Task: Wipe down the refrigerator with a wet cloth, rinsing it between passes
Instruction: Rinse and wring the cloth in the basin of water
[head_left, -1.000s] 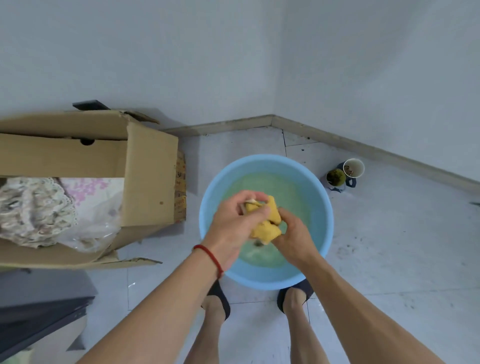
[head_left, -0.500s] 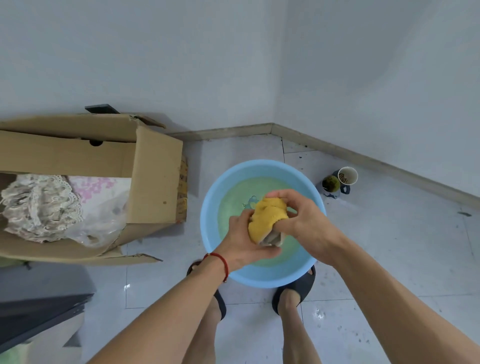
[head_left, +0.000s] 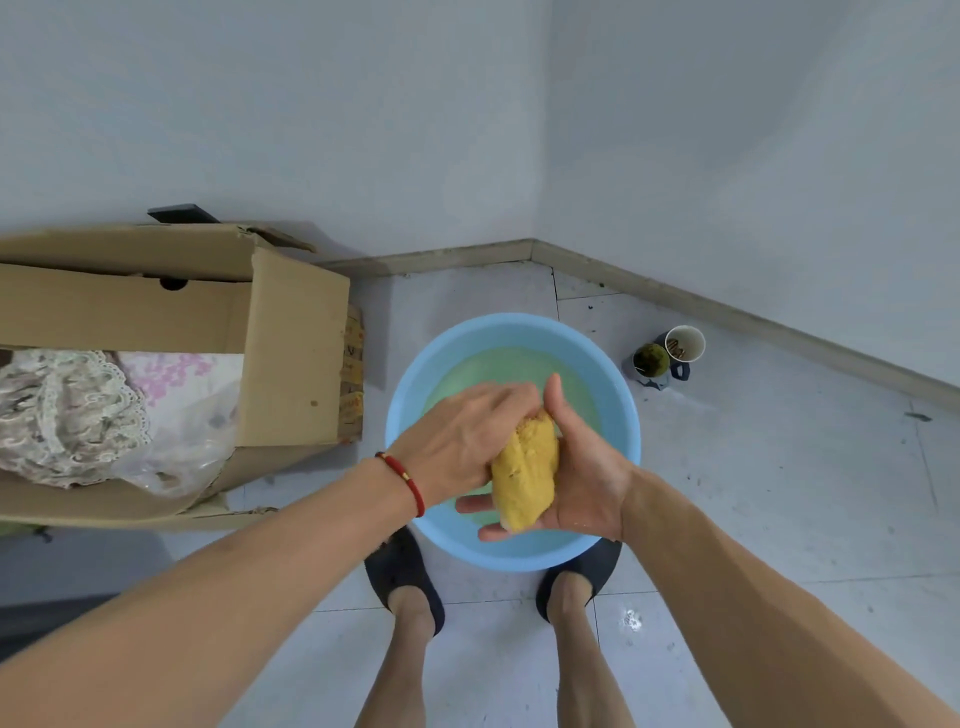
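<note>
A bunched yellow cloth (head_left: 524, 470) is held above a light blue basin (head_left: 410, 395) of greenish water on the tiled floor. My left hand (head_left: 462, 436), with a red cord at the wrist, grips the cloth's upper left side from above. My right hand (head_left: 566, 467) cups it from the right and below, palm up, fingers wrapped under the cloth. No refrigerator is in view.
An open cardboard box (head_left: 291, 353) with lace fabric and plastic bags stands at the left. A blue mug and a white paper cup (head_left: 684, 344) sit near the right wall's skirting. My feet in dark slippers (head_left: 400, 571) stand at the basin's near rim.
The hands have twisted the cloth: my left hand went from below it to over its top, and my right hand turned palm up beneath it. The view shifted slightly.
</note>
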